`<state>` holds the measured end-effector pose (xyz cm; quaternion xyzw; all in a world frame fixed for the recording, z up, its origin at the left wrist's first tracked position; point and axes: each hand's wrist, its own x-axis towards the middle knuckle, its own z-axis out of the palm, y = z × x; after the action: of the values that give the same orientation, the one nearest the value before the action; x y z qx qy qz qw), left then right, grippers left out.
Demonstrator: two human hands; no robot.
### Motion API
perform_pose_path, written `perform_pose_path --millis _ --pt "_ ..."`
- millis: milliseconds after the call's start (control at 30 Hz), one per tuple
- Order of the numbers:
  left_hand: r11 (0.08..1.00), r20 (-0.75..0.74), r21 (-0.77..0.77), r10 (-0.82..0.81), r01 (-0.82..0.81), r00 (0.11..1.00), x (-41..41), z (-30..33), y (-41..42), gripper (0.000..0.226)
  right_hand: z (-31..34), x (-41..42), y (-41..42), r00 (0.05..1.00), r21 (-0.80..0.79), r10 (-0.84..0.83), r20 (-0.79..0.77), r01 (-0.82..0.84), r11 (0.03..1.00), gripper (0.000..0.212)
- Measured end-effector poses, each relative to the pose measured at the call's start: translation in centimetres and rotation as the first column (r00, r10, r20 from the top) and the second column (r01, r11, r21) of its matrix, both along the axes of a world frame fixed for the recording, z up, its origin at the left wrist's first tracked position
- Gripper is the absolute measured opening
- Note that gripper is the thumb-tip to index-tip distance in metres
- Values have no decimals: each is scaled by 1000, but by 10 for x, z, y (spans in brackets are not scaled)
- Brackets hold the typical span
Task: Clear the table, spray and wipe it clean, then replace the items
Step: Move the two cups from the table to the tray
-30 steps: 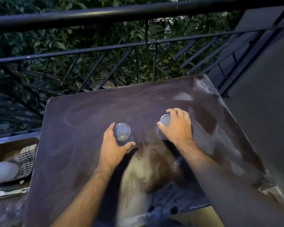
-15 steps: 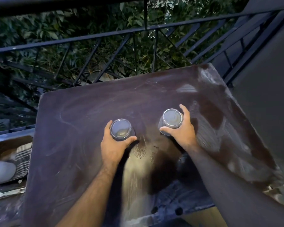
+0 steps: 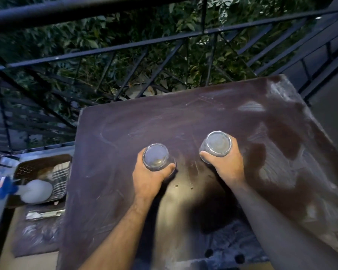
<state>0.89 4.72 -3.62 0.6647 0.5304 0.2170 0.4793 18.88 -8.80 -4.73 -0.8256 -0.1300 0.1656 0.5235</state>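
Two clear drinking glasses stand side by side on the dark brown table (image 3: 125, 191). My left hand (image 3: 150, 178) grips the left glass (image 3: 156, 157) from its near side, thumb on the right of it. Around the right glass (image 3: 218, 144) my right hand (image 3: 225, 164) is wrapped, thumb on the left. Both glasses sit near the table's middle. The tabletop shows pale wipe streaks and smears, mostly on its right half.
A black metal railing (image 3: 125, 47) runs behind the table, with foliage beyond. To the left and lower, a perforated tray (image 3: 25, 168) holds a white spray bottle (image 3: 35, 190) with a blue head and a checked cloth (image 3: 61, 180). A grey wall (image 3: 332, 114) stands to the right.
The view has shifted so the table sits further right and lower. My right hand turned from covering its glass from above to gripping its side. Both hands stay on the glasses.
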Motion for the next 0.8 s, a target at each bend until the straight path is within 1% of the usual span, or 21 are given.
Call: perform_pose_path --millis 167,300,433,567,700,800 --pt "997 66 20 75 -77 995 -49 12 25 78 18 -49 48 997 66 60 39 -62 996 81" --pt "993 103 67 88 -95 991 -98 26 59 78 33 -102 96 991 125 110 76 -119 985 84" --pt "988 117 106 104 -116 988 -166 39 103 80 43 -170 146 985 158 159 73 -168 973 85" --pt "981 115 133 128 -143 985 -239 52 144 71 47 -240 194 978 205 203 52 -209 956 86" --pt "968 112 155 182 -198 977 -316 56 182 76 52 -313 241 969 258 238 58 -245 934 85" --pt "961 82 143 226 -236 971 -366 50 202 78 49 -363 270 972 298 218 92 -236 925 85"
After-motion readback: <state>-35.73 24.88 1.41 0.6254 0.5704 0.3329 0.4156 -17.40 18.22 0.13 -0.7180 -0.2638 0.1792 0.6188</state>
